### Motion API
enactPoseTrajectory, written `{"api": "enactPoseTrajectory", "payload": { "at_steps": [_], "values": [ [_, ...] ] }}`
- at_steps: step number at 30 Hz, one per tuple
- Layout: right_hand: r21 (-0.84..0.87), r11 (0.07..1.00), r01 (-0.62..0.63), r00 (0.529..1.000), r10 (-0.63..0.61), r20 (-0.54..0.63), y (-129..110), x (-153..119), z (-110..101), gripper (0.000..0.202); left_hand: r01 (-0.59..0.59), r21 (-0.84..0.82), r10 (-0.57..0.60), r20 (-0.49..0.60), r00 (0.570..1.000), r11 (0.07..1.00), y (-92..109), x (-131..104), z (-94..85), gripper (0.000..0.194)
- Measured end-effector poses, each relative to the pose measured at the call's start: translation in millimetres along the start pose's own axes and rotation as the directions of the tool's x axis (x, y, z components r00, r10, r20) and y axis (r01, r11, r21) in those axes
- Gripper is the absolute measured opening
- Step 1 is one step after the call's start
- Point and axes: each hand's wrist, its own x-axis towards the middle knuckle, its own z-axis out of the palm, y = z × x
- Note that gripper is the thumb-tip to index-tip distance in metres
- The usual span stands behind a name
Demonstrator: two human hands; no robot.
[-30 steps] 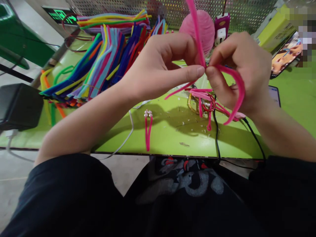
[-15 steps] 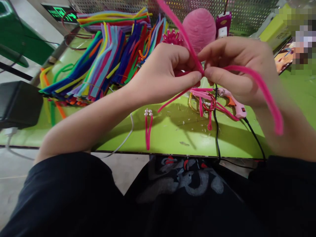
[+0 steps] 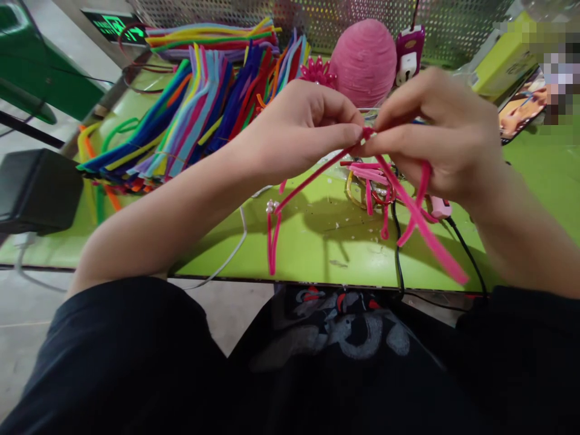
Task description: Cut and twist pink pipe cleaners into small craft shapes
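Observation:
My left hand [image 3: 308,130] pinches pink pipe cleaners [image 3: 317,176] between thumb and forefinger where the strands meet. My right hand [image 3: 446,133] is closed at the same crossing, its fingertips almost touching the left ones. Two loose ends hang crossed below the right hand, and a thinner strand slants down left beneath the left hand. On the green table, a folded pink pipe cleaner with pearl beads [image 3: 272,241] lies below the left forearm. Under the right hand sits a small heap of bent pink pieces [image 3: 369,172], partly hidden.
Bundles of coloured pipe cleaners [image 3: 181,121] fill the left back. A pink ball [image 3: 365,63] and a beaded pink flower [image 3: 318,71] stand behind my hands. A pink glue gun [image 3: 440,207] shows beside its black cable. A black box [image 3: 38,190] sits at the left edge.
The strand that pointed up past the left hand now hangs down below the right hand, crossing the other end. My right hand has turned, and both hands stay together.

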Motion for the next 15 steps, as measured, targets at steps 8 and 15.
{"api": "enactPoseTrajectory", "payload": {
  "at_steps": [8,15],
  "values": [
    [0.156,0.951,-0.266,0.964,0.259,0.062,19.0,-15.8,1.3,0.031,-0.007,0.011,0.006,0.084,0.996,1.000,4.6,-0.9,-7.9,0.020],
    [0.118,0.983,-0.143,0.990,0.143,0.008,3.6,-14.9,-3.6,0.017,0.021,-0.030,-0.017,0.124,0.992,0.999,8.9,-4.7,-9.4,0.028]
  ]
}}
